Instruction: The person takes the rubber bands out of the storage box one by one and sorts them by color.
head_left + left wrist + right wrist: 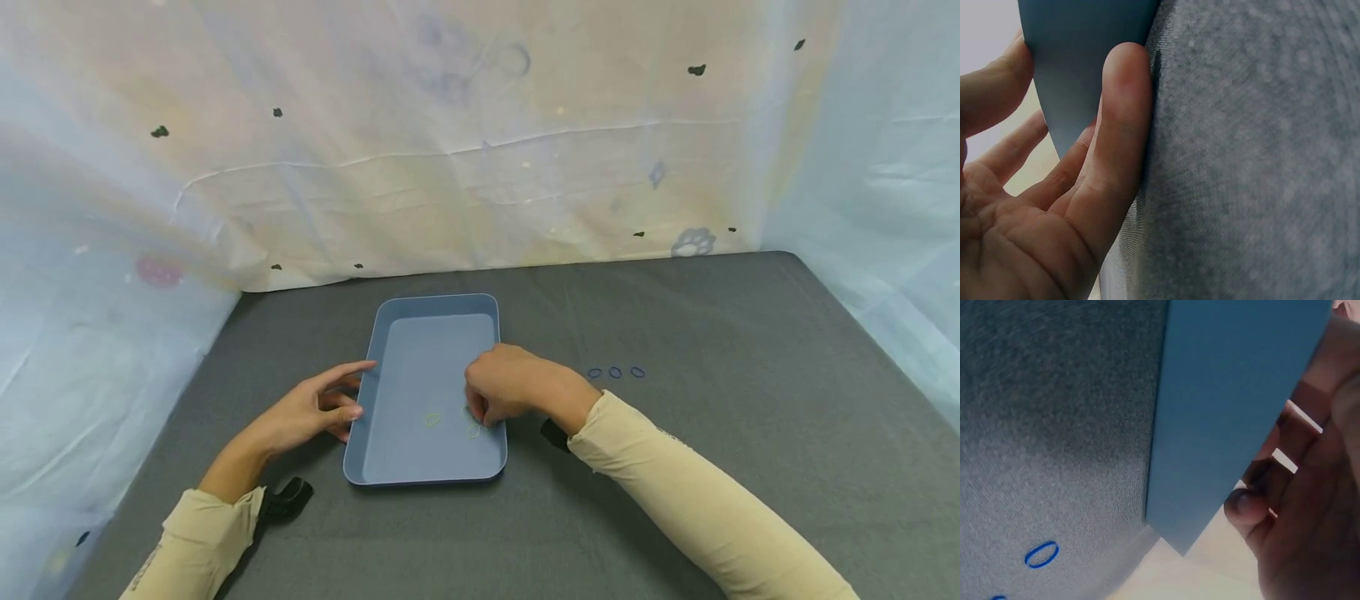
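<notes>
A blue-grey rectangular tray (411,454) lies on the dark grey cloth. My left hand (311,408) rests against its left side, fingers loosely extended. The index finger reaches the rim, and in the left wrist view the thumb (1124,94) lies along the outer wall. Over the tray's right rim bends my right hand (506,383), fingers curled downward inside. One thin yellow-green ring (467,411) shows partly beside its fingertips; whether they pinch it is hidden. Another yellow-green ring (473,431) lies just below, and a third (432,420) sits to the left on the tray floor.
Right of the tray, three thin blue rings lie in a row on the cloth: a left ring (595,373), a middle ring (615,372) and a right ring (637,372). A pale patterned curtain (480,192) hangs behind the table and along both sides.
</notes>
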### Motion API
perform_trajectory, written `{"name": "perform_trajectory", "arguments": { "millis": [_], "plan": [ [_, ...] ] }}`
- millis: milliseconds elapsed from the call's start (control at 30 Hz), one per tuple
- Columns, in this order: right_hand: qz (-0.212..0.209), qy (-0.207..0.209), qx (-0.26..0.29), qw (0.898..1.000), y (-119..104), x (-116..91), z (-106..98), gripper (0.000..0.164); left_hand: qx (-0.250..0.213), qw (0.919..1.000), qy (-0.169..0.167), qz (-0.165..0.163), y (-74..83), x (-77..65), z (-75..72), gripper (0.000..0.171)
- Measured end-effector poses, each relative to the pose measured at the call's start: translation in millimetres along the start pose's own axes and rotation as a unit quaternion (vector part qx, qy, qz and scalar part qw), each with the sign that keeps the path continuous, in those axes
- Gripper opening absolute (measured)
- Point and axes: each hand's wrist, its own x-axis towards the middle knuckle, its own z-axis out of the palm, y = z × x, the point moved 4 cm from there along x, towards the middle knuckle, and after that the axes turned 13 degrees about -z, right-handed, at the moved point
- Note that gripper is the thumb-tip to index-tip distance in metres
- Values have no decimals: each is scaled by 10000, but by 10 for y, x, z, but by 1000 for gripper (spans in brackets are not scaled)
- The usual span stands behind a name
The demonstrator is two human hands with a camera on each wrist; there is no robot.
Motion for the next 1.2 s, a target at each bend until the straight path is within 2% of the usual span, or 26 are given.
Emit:
{"name": "perform_trajectory", "arguments": {
  "millis": [233, 367, 633, 767, 933, 1200],
  "plan": [
    [-248, -114, -112, 9996, -10, -6, 26, 21, 3, 10000, -20, 28, 2, 7, 8, 69],
    [-387, -44, -225, 9990, -2, -27, 24, 20, 7, 10000, -18, 13, 11, 14, 8, 69],
    [-431, 711, 98, 9965, 11, -131, -69, 13, -27, 10000, -51, 26, 36, 10, 6, 70],
    [-459, 1121, 91, 9926, -5, -200, -122, 11, -25, 10000, -47, 62, 31, 8, 3, 69],
    [-481, 1656, 153, 9849, -35, -334, -160, 9, 1, 9999, -33, 126, 23, 4, 9, 69],
    [-251, 2408, 633, 9682, -21, -616, -139, 7, 55, 9999, -11, 85, 18, -16, 10, 67]
  ]
}}
